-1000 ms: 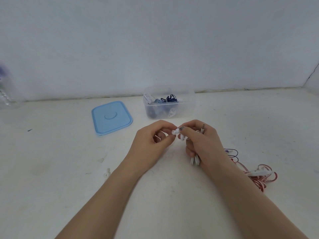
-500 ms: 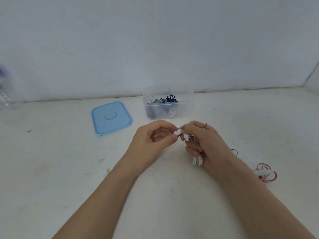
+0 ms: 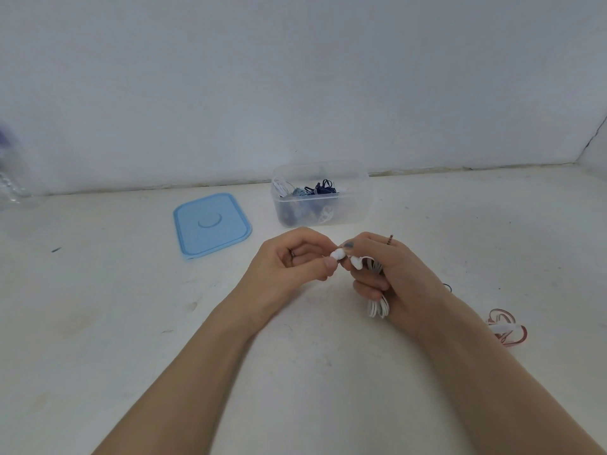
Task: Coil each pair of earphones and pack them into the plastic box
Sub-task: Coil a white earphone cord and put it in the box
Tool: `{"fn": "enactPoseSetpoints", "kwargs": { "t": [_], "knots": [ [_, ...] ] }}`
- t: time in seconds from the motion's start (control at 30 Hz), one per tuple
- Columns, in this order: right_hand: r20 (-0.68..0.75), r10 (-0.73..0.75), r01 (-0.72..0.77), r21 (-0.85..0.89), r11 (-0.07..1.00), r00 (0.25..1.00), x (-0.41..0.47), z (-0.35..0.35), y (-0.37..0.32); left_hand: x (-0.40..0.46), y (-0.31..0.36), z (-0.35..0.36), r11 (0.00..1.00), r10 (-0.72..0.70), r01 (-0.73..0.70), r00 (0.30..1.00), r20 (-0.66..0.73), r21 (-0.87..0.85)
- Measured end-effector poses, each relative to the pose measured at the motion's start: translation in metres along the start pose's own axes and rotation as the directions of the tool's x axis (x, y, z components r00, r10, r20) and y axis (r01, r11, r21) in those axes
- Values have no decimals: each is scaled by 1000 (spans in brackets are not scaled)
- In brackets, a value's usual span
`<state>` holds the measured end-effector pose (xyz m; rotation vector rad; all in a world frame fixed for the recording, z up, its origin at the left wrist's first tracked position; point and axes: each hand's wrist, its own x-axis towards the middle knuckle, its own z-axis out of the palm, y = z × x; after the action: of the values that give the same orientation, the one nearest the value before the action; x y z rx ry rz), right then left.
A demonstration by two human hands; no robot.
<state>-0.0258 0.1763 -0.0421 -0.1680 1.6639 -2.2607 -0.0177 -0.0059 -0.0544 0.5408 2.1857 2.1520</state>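
Observation:
White earphones (image 3: 378, 307) are bundled in my right hand (image 3: 391, 274), whose fingers curl round the coil; loops of cord hang out below the palm and the jack sticks up past the knuckles. My left hand (image 3: 289, 267) pinches a white earbud (image 3: 338, 254) between thumb and forefinger, right against my right fingertips. Behind the hands stands the clear plastic box (image 3: 354, 205), open, with dark blue and white earphones inside. A red and white pair (image 3: 505, 328) lies loose on the table to the right of my right wrist.
The light blue lid (image 3: 212, 224) lies flat on the white table left of the box. A dark cord end (image 3: 447, 286) peeks out behind my right wrist. A blurred clear object (image 3: 10, 178) stands at the far left by the wall.
My right hand rolled over slightly, covering most of the dark cord and part of the red pair. The earbud shifted a little between the two sets of fingertips.

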Motion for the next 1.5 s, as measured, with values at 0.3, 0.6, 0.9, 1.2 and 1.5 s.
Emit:
{"fn": "enactPoseSetpoints", "kwargs": {
  "t": [0.3, 0.6, 0.9, 1.2, 1.5],
  "knots": [
    [-27, -15, 16, 25, 1000, 1000, 1, 2, 0, -1, 2, 2, 1000, 9, -9, 1000, -15, -15],
    [-14, 10, -10, 32, 999, 1000, 1, 2, 0, 0, 1, -1, 997, -44, 45, 999, 16, -58],
    [15, 23, -24, 43, 999, 1000, 0, 2, -1, 1, 3, -2, 991, -66, 70, 997, 39, -117],
    [10, 19, -20, 14, 1000, 1000, 1, 0, 1, 1, 3, -1, 987, -98, 102, 994, 39, -122],
    [-2, 24, -24, 7, 1000, 1000, 2, -1, 2, 1, 0, 0, 991, -87, 87, 996, 3, -99]
  ]
}}
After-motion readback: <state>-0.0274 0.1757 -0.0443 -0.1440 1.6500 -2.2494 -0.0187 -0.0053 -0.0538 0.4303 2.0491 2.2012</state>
